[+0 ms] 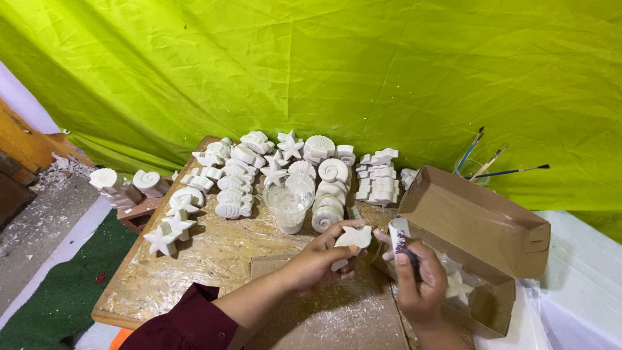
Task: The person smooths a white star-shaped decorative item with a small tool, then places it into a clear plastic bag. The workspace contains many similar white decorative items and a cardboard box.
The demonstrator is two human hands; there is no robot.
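Hanging behind everything was a lime-green cloth [363, 71]. Below it stood the wooden table [194, 266], crowded with white plaster casts [285, 172]: shells, starfish, fish. An open cardboard box [476, 227] sat at the right edge, a starfish cast [459, 287] inside. A clear plastic cup [288, 204] stood mid-table. Left hand [321, 259] gripped a white fish cast [353, 238]; right hand [421, 282] clenched around a small sanding block [400, 236], just beside the fish.

Bright, even, sharp; wide-angle edge distortion
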